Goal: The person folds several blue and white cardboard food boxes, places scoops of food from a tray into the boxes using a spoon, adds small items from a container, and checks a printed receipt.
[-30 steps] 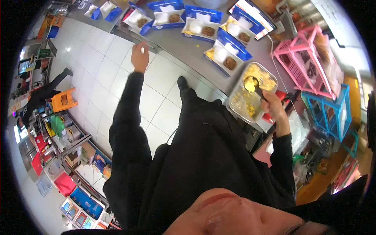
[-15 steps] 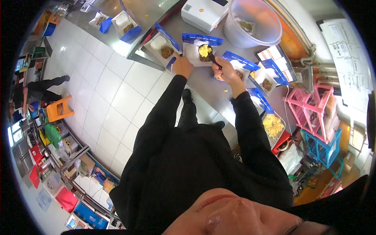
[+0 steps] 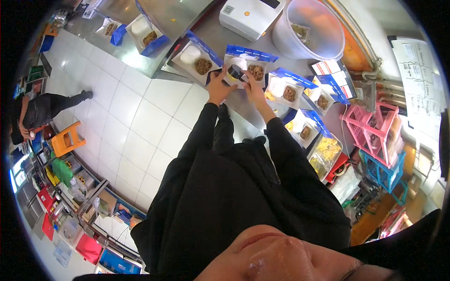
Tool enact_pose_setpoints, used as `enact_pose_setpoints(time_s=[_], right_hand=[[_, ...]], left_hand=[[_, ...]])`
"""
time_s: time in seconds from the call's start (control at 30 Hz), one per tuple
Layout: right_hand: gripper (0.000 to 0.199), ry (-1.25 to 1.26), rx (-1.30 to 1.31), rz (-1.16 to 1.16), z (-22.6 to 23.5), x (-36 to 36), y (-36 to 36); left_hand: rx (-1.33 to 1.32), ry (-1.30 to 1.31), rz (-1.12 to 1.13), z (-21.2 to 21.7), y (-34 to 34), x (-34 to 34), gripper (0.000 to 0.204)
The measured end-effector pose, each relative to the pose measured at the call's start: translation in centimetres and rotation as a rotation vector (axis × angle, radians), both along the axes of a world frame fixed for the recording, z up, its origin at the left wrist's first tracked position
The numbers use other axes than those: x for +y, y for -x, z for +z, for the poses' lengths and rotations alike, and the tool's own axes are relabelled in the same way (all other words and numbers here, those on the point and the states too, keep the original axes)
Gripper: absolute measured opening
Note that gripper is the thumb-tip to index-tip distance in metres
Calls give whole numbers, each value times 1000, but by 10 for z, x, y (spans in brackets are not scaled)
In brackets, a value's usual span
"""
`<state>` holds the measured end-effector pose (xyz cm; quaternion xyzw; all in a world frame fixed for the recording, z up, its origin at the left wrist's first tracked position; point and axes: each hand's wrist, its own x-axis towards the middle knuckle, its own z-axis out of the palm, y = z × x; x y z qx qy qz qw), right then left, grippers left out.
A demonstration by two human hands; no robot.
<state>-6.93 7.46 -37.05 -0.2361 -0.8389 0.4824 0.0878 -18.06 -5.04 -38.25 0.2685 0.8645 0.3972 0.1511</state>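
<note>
Steel desk [image 3: 215, 37] carrying a translucent tub [image 3: 307, 50] with a packet [image 3: 300, 32] inside, a metal tray [image 3: 333, 164] of scrambled egg [image 3: 329, 148], and five blue-and-white meal boxes [image 3: 252, 53] (pale lettering crosses their blue lids) containing white rice [image 3: 190, 55] and brown meat [image 3: 203, 66]. Of the hands, the left [image 3: 218, 89], fingers partly spread, sits at the second box's near edge, its grip unclear; the right [image 3: 255, 90] grasps a black ladle [image 3: 234, 71] over that box.

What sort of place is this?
Probably a takeaway kitchen or meal-packing area: several open blue-and-white meal boxes sit filled on a metal counter, and the right hand holds a dark scoop.
</note>
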Motion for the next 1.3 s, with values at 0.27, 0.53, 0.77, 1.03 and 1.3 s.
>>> enact_pose_setpoints(time_s=[0.27,0.53,0.77,1.03,1.3], right_hand=[[40,-20,35,-159,-10,4,-2],[24,1683,95,-185,67,46,-90],[26,1104,5,-707,124,42,-427],[56,61,-514,-856,3,36,-460],[34,-556,-908,-918,-10,57,-491]], left_hand=[[-31,-27,14,12,-3,4,83],[365,-294,165,39,-52,7,35],[-174,-122,-648,65,-299,4,61],[-94,195,-959,55,-456,67,109],[-138,290,-867,57,-473,62,115]])
